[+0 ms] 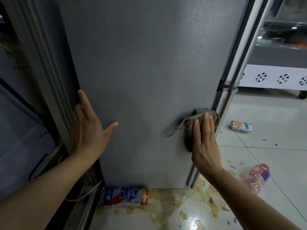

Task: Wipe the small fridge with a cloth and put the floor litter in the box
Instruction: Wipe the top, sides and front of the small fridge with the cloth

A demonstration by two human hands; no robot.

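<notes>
The grey side panel of the small fridge (141,67) fills the middle of the view. My right hand (205,141) presses a grey cloth (186,123) flat against the panel near its lower right edge, fingers straight and together. My left hand (88,127) rests flat on the panel's left edge, fingers spread, holding nothing. Litter lies on the tiled floor: a blue, white and red can (125,196) on its side at the fridge's foot, a crushed pink plastic bottle (256,177) at right, and a small can (240,126) farther off. No box is in view.
Crushed chips and a shiny spill (196,205) cover the tiles below the fridge. A white cable (83,195) runs along the floor at left beside another grey cabinet (20,122). A white patterned panel on wheels (272,78) stands at the back right.
</notes>
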